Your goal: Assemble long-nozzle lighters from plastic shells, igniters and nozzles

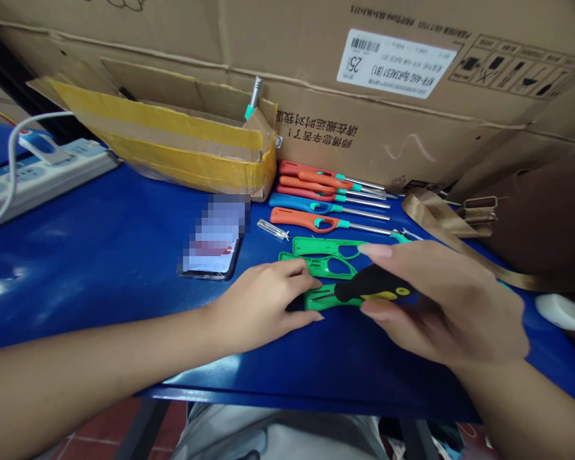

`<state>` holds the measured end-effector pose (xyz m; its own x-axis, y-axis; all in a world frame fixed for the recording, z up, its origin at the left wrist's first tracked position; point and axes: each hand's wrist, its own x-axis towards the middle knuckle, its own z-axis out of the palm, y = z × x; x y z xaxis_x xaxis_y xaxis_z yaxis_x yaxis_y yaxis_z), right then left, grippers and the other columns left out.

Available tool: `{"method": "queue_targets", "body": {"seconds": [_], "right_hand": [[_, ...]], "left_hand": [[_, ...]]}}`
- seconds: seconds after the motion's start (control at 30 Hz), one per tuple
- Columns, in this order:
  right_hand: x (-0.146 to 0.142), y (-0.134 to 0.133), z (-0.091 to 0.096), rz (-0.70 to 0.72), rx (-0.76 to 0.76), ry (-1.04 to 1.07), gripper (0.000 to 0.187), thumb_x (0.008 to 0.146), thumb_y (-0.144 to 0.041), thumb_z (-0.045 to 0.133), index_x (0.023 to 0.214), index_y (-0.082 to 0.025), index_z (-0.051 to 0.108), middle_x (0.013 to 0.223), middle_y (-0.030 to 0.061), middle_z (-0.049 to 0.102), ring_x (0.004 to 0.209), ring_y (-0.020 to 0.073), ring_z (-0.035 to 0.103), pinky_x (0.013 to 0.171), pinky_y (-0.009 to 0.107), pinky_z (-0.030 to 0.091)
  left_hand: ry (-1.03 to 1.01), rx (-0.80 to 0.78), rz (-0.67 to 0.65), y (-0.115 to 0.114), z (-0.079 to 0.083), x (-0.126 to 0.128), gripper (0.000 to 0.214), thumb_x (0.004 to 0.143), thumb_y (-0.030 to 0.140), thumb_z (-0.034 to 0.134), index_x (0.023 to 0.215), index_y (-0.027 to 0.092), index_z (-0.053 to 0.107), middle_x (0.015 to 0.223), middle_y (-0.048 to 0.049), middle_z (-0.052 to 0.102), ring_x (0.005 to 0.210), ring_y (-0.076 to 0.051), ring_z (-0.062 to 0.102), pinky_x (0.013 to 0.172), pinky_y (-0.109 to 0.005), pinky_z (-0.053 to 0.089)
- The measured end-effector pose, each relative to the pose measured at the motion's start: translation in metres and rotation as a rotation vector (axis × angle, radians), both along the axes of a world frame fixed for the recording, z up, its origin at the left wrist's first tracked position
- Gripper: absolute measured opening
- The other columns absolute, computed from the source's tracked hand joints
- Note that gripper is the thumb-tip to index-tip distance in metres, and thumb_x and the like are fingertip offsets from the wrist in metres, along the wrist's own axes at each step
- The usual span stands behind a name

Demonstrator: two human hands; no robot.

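My left hand [261, 303] grips the near end of a green lighter casing [335, 305] between thumb and fingers, on the blue table. In my right hand [460, 297] is a screwdriver [370, 285] with a black and yellow handle, its tip pointing left at the casing. Whether the tip touches the casing I cannot tell. Just beyond lie two green casing halves [311, 245] with open trigger loops. A clear plastic part [273, 230] lies to their left. Behind them several long-necked lighters are lined up, among them a blue lighter [297, 204] and an orange lighter [297, 218].
A phone [215, 239] lies left of the parts. An open carton with yellow tape [172, 144] stands behind it, against a large cardboard box [412, 134]. A power strip [48, 176] is at far left, a white object [563, 312] at far right. The table's edge [287, 397] runs before me.
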<state>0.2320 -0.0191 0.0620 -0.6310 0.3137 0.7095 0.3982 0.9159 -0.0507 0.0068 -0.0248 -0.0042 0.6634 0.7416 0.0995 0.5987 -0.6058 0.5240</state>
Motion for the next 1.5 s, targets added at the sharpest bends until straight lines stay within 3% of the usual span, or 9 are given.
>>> {"method": "queue_targets", "body": {"seconds": [0.1, 0.3, 0.47, 0.63, 0.8, 0.97, 1.13, 1.33, 1.5], "right_hand": [[0.0014, -0.0004, 0.0012, 0.077, -0.116, 0.039, 0.037, 0.097, -0.014, 0.051, 0.133, -0.015, 0.059, 0.118, 0.0095, 0.075, 0.105, 0.0223, 0.073, 0.085, 0.034, 0.061], [0.0069, 0.0023, 0.0027, 0.033, -0.014, -0.054, 0.027, 0.09, -0.024, 0.073, 0.116, -0.018, 0.065, 0.086, 0.006, 0.075, 0.072, 0.0183, 0.072, 0.059, 0.028, 0.059], [0.0018, 0.0008, -0.002, 0.107, -0.216, 0.033, 0.043, 0.096, -0.012, 0.048, 0.138, -0.018, 0.054, 0.126, 0.012, 0.071, 0.115, 0.0244, 0.069, 0.087, 0.039, 0.062], [0.0018, 0.0012, -0.0011, 0.038, -0.057, 0.012, 0.028, 0.089, -0.022, 0.074, 0.115, -0.017, 0.065, 0.087, 0.0049, 0.073, 0.07, 0.0162, 0.069, 0.06, 0.027, 0.06], [0.0022, 0.0, 0.0021, 0.123, -0.196, 0.072, 0.032, 0.099, -0.016, 0.048, 0.128, -0.014, 0.061, 0.114, 0.0115, 0.074, 0.11, 0.0228, 0.07, 0.084, 0.035, 0.062], [0.0059, 0.0011, 0.0044, 0.06, -0.108, 0.006, 0.02, 0.091, -0.023, 0.071, 0.11, -0.02, 0.069, 0.087, 0.0045, 0.073, 0.069, 0.016, 0.07, 0.058, 0.027, 0.058], [0.0045, 0.0001, 0.0015, 0.08, -0.175, -0.037, 0.037, 0.099, -0.02, 0.051, 0.135, -0.02, 0.056, 0.123, 0.0096, 0.072, 0.112, 0.0243, 0.07, 0.085, 0.038, 0.063], [0.0025, -0.0009, 0.0008, -0.013, -0.078, -0.003, 0.03, 0.09, -0.029, 0.074, 0.117, -0.023, 0.063, 0.088, 0.0037, 0.074, 0.073, 0.0182, 0.071, 0.061, 0.028, 0.06], [0.003, -0.001, 0.001, 0.072, -0.178, -0.001, 0.039, 0.098, -0.018, 0.051, 0.137, -0.018, 0.056, 0.129, 0.0103, 0.071, 0.116, 0.0251, 0.068, 0.091, 0.039, 0.061]], "left_hand": [[0.001, 0.012, 0.008, 0.0, -0.0003, -0.0001, 0.029, 0.095, 0.041, 0.067, 0.116, 0.021, 0.068, 0.11, -0.005, 0.066, 0.102, -0.024, 0.069, 0.086, -0.035, 0.057], [0.01, 0.005, 0.004, -0.0006, 0.0006, 0.0001, 0.03, 0.097, 0.04, 0.064, 0.121, 0.021, 0.067, 0.112, -0.006, 0.066, 0.103, -0.024, 0.069, 0.087, -0.035, 0.058], [0.005, 0.009, 0.01, -0.0009, 0.0015, 0.0001, 0.03, 0.095, 0.041, 0.067, 0.118, 0.021, 0.068, 0.111, -0.006, 0.066, 0.102, -0.024, 0.069, 0.086, -0.036, 0.058], [0.005, -0.01, 0.002, -0.0006, 0.0019, 0.0003, 0.031, 0.097, 0.039, 0.065, 0.122, 0.021, 0.067, 0.116, -0.0063, 0.066, 0.106, -0.025, 0.068, 0.091, -0.037, 0.057], [0.001, 0.005, 0.02, -0.001, 0.0014, 0.0003, 0.03, 0.094, 0.04, 0.068, 0.118, 0.02, 0.068, 0.112, -0.0055, 0.067, 0.101, -0.024, 0.07, 0.085, -0.036, 0.058], [0.009, 0.004, 0.01, -0.001, 0.0012, 0.0002, 0.03, 0.097, 0.04, 0.065, 0.12, 0.021, 0.068, 0.109, -0.0055, 0.066, 0.1, -0.023, 0.069, 0.085, -0.035, 0.058], [-0.004, 0.023, 0.018, -0.0007, 0.0008, 0.0, 0.03, 0.095, 0.041, 0.067, 0.117, 0.02, 0.069, 0.113, -0.0065, 0.067, 0.103, -0.025, 0.069, 0.087, -0.038, 0.058], [0.007, 0.007, 0.012, -0.0009, 0.0007, 0.0007, 0.03, 0.097, 0.041, 0.064, 0.12, 0.022, 0.068, 0.109, -0.0053, 0.066, 0.101, -0.023, 0.069, 0.083, -0.033, 0.058], [0.003, 0.012, 0.013, -0.0009, 0.0016, 0.0006, 0.028, 0.095, 0.041, 0.067, 0.113, 0.02, 0.069, 0.11, -0.0055, 0.066, 0.1, -0.024, 0.069, 0.083, -0.035, 0.058]]}}
